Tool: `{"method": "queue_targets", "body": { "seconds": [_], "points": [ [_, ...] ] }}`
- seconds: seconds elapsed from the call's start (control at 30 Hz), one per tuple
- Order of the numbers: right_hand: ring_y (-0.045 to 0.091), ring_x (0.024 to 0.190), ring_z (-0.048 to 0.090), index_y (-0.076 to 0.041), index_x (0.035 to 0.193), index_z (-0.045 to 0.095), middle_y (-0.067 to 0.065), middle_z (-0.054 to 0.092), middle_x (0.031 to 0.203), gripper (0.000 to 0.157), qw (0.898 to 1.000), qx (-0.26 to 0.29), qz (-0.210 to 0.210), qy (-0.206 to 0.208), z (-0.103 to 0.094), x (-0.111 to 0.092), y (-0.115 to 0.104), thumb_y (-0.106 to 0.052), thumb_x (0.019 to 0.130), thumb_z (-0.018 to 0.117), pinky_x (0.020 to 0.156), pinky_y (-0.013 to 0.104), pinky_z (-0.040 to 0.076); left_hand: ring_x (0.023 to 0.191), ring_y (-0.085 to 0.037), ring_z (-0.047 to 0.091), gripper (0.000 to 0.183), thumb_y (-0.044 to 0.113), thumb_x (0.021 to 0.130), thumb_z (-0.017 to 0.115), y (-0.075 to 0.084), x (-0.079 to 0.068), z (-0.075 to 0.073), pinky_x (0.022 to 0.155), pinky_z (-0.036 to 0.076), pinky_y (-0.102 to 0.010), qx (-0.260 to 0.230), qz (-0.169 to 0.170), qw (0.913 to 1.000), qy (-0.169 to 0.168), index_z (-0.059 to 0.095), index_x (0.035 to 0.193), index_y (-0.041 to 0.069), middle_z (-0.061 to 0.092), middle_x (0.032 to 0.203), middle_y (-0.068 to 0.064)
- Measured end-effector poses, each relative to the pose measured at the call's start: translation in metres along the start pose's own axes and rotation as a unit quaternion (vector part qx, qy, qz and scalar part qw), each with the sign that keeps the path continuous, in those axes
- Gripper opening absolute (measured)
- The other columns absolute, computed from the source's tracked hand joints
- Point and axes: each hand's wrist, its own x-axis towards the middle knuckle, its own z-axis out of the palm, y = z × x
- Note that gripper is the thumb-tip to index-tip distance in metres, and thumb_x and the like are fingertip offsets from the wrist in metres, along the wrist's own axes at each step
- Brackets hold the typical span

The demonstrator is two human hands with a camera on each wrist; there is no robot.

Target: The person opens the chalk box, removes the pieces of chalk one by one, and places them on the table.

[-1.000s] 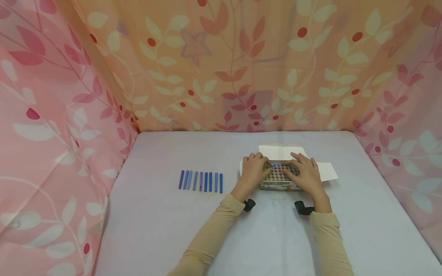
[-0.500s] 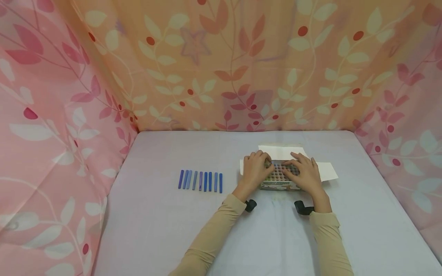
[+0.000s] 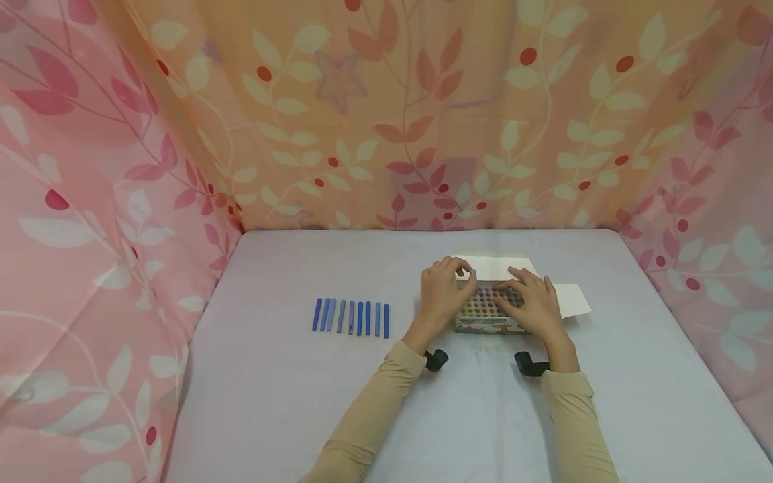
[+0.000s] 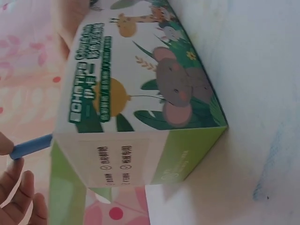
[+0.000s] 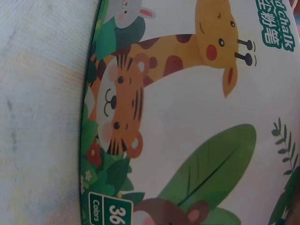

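Observation:
A printed box of colored chalk (image 3: 492, 325) stands with its flaps folded back, its top showing rows of round stick ends. My left hand (image 3: 443, 295) is at its left side, pinching a blue chalk stick (image 3: 474, 272) between thumb and fingers above the back of the box. In the left wrist view the blue stick (image 4: 32, 146) slants from the fingertips (image 4: 5, 144) toward the box's edge. My right hand (image 3: 534, 303) rests over the box's right part, thumb and index finger on the chalk tops. The right wrist view shows only the box front (image 5: 187, 108) and table.
To the left, several blue and purple chalk sticks (image 3: 359, 318) lie side by side in a row on the white table (image 3: 272, 402). White box flaps (image 3: 572, 300) spread out behind and to the right. Floral curtains (image 3: 386, 134) enclose the back and sides.
My left hand has drawn a blue chalk stick upward out of the box and risen slightly toward the back. My right hand has stayed in place on the box.

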Motion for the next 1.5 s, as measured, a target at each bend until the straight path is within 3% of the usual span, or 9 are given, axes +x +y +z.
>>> {"method": "queue_targets", "body": {
  "seconds": [0.17, 0.3, 0.57, 0.83, 1.23, 1.5],
  "points": [
    [0.043, 0.131, 0.028, -0.019, 0.101, 0.066, 0.018, 0.04, 0.14, 0.029, 1.0, -0.003, -0.001, 0.003, 0.001, 0.0, 0.0, -0.041, 0.082, 0.067, 0.104, 0.066, 0.007, 0.073, -0.012, 0.053, 0.01, 0.027, 0.085, 0.061, 0.0, -0.002, -0.009, 0.077, 0.039, -0.033, -0.073, -0.014, 0.9969, 0.027, 0.063, 0.09, 0.019, 0.062, 0.08, 0.002],
    [0.043, 0.131, 0.028, -0.019, 0.102, 0.067, 0.018, 0.04, 0.14, 0.029, 1.0, -0.003, -0.002, 0.002, 0.001, -0.001, 0.001, -0.04, 0.082, 0.067, 0.104, 0.065, 0.007, 0.073, -0.011, 0.052, 0.009, 0.026, 0.084, 0.062, -0.003, -0.004, -0.018, 0.076, 0.038, -0.031, -0.097, -0.022, 0.9941, 0.043, 0.064, 0.089, 0.019, 0.061, 0.079, 0.002],
    [0.041, 0.132, 0.028, -0.02, 0.102, 0.066, 0.017, 0.04, 0.14, 0.029, 1.0, -0.004, -0.006, 0.004, 0.002, -0.002, 0.003, -0.041, 0.082, 0.067, 0.104, 0.065, 0.009, 0.072, -0.013, 0.053, 0.008, 0.022, 0.082, 0.065, -0.015, -0.005, -0.04, 0.075, 0.038, -0.033, -0.097, -0.012, 0.9931, 0.064, 0.065, 0.087, 0.016, 0.063, 0.08, -0.002],
    [0.041, 0.132, 0.028, -0.019, 0.101, 0.066, 0.016, 0.04, 0.141, 0.029, 1.0, -0.002, -0.008, 0.005, 0.004, -0.001, 0.003, -0.041, 0.082, 0.067, 0.105, 0.064, 0.008, 0.073, -0.014, 0.053, 0.007, 0.02, 0.081, 0.066, -0.04, -0.013, -0.065, 0.078, 0.038, -0.036, -0.102, -0.01, 0.9916, 0.079, 0.064, 0.087, 0.016, 0.062, 0.08, 0.002],
    [0.041, 0.133, 0.027, -0.02, 0.102, 0.066, 0.016, 0.039, 0.142, 0.029, 1.0, -0.005, 0.001, -0.001, 0.002, -0.002, 0.003, -0.042, 0.083, 0.065, 0.106, 0.063, 0.005, 0.074, -0.016, 0.052, 0.006, 0.017, 0.081, 0.065, -0.072, -0.019, -0.102, 0.086, 0.035, -0.042, -0.089, -0.024, 0.9932, 0.071, 0.064, 0.087, 0.014, 0.062, 0.081, -0.002],
    [0.041, 0.132, 0.027, -0.02, 0.102, 0.066, 0.016, 0.04, 0.141, 0.029, 1.0, -0.003, -0.003, 0.003, 0.002, -0.002, 0.003, -0.043, 0.084, 0.064, 0.105, 0.063, 0.007, 0.074, -0.021, 0.054, 0.007, 0.016, 0.079, 0.069, -0.1, -0.026, -0.126, 0.084, 0.034, -0.043, -0.069, -0.034, 0.9944, 0.073, 0.065, 0.084, 0.012, 0.063, 0.08, -0.003]
  ]
}}
